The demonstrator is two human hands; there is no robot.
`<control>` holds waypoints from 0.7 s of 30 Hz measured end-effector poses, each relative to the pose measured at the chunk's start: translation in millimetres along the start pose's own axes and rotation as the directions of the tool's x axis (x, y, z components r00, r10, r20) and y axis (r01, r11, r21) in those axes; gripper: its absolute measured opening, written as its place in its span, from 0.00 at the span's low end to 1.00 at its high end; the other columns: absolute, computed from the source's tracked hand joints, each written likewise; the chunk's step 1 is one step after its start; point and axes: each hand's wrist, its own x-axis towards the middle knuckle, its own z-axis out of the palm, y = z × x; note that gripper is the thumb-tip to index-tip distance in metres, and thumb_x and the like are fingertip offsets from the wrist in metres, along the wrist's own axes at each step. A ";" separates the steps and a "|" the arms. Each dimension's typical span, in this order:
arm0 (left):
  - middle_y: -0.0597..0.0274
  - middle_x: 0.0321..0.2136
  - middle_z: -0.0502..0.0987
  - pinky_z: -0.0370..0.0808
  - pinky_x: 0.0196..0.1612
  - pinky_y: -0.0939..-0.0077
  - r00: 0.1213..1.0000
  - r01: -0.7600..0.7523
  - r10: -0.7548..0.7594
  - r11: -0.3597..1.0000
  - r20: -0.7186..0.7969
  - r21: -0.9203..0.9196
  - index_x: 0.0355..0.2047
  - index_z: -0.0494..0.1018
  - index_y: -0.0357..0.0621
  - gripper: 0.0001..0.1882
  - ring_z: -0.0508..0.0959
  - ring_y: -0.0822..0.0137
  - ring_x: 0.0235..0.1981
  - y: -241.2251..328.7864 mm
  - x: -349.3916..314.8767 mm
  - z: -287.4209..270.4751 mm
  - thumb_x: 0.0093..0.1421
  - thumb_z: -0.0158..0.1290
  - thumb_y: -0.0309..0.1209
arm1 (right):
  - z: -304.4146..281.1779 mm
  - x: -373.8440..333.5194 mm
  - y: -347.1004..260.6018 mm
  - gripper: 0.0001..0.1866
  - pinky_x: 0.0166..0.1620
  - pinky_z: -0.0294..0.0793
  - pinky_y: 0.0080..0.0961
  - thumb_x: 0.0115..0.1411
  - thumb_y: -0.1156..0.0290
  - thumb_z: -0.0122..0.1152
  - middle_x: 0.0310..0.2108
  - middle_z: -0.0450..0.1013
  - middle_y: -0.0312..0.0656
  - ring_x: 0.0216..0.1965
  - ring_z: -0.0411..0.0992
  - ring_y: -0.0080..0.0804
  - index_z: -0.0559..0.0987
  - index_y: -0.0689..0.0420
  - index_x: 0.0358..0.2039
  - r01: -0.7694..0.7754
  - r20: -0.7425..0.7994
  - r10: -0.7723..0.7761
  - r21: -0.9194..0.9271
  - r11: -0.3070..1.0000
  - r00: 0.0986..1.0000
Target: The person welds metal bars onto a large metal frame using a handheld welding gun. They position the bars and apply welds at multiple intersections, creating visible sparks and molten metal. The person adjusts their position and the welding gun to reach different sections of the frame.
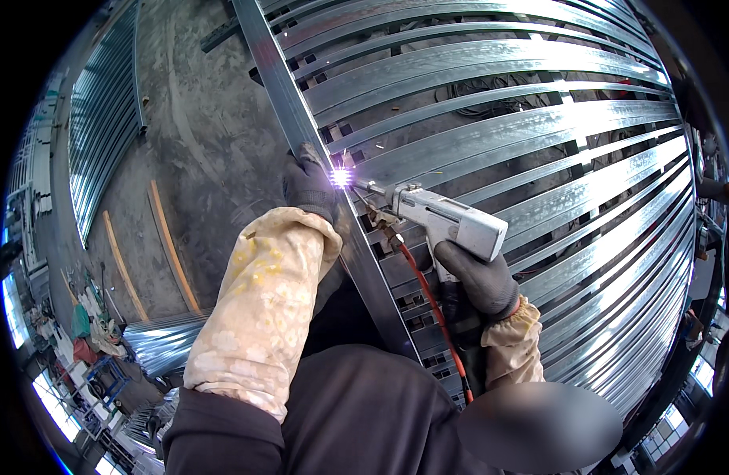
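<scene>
My right hand [482,279], in a dark grey glove, is wrapped round the handle of a white handheld welding gun [451,222]. A bright violet-white arc [341,176] burns at the gun's tip. It sits on the edge of a long galvanized steel beam [273,79], where slats meet it. My left hand [309,186], gloved likewise, grips the beam's left side right beside the arc; its fingers partly hide behind glare and shadow. A red-orange hose [425,289] and a thick black cable run down from the gun. Stained pale protective sleeves [258,309] cover my forearms.
Parallel shiny metal slats [491,103] spread to the right of the beam, with gaps between them. Coiled dark cable [491,96] lies beneath. Another slatted panel [107,111] stands at the far left, and two wooden strips [174,249] lie on the concrete floor [202,119].
</scene>
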 end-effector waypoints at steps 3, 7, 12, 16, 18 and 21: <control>0.45 0.33 0.80 0.73 0.41 0.55 1.000 -0.007 0.008 0.999 0.022 -0.042 0.44 0.74 0.36 0.26 0.79 0.47 0.35 3.1 -3.2 -2.0 0.71 0.42 0.50 | 1.0 -2.8 -4.0 0.11 0.44 0.74 0.24 0.64 0.68 0.57 0.33 0.79 0.37 0.37 0.75 0.25 0.80 0.62 0.40 -0.003 -0.009 0.003 0.041 0.999 1.000; 0.42 0.34 0.80 0.72 0.41 0.54 0.999 0.031 -0.032 0.999 0.019 0.018 0.43 0.73 0.34 0.26 0.79 0.43 0.35 6.6 -4.0 -0.2 0.71 0.42 0.49 | -0.6 -3.9 -3.1 0.12 0.45 0.75 0.25 0.64 0.68 0.58 0.34 0.79 0.38 0.38 0.76 0.26 0.80 0.62 0.41 -0.005 -0.004 0.005 0.044 0.999 1.000; 0.34 0.36 0.79 0.73 0.42 0.47 0.999 0.026 -0.026 1.000 0.018 -0.002 0.43 0.73 0.33 0.28 0.78 0.34 0.41 18.4 -11.0 -6.7 0.70 0.40 0.51 | -0.3 -0.1 1.6 0.11 0.39 0.74 0.24 0.64 0.67 0.57 0.29 0.77 0.36 0.33 0.74 0.24 0.81 0.61 0.35 0.007 0.003 -0.007 0.026 1.000 1.000; 0.35 0.37 0.79 0.73 0.43 0.48 0.996 0.081 -0.080 0.996 0.045 -0.022 0.43 0.73 0.34 0.29 0.78 0.34 0.42 20.2 -12.5 -6.0 0.71 0.39 0.51 | 0.0 0.6 3.7 0.11 0.36 0.72 0.23 0.64 0.67 0.56 0.27 0.75 0.35 0.31 0.73 0.23 0.81 0.60 0.32 0.035 -0.005 -0.035 -0.018 0.999 0.999; 0.34 0.37 0.79 0.73 0.43 0.47 0.998 0.062 -0.062 0.998 0.033 -0.013 0.43 0.73 0.34 0.29 0.78 0.33 0.42 19.0 -11.2 -5.5 0.71 0.39 0.51 | -1.4 1.8 6.4 0.11 0.36 0.72 0.23 0.64 0.66 0.56 0.26 0.75 0.35 0.30 0.72 0.24 0.80 0.60 0.31 0.059 0.001 -0.059 -0.026 0.998 0.998; 0.33 0.37 0.79 0.73 0.43 0.47 0.999 0.036 -0.036 0.999 0.007 0.019 0.43 0.73 0.34 0.28 0.77 0.32 0.43 13.6 -9.1 -3.5 0.71 0.39 0.51 | -1.8 1.7 7.3 0.11 0.36 0.72 0.24 0.64 0.66 0.56 0.26 0.74 0.35 0.30 0.72 0.24 0.80 0.60 0.31 0.065 0.010 -0.065 -0.034 0.997 0.998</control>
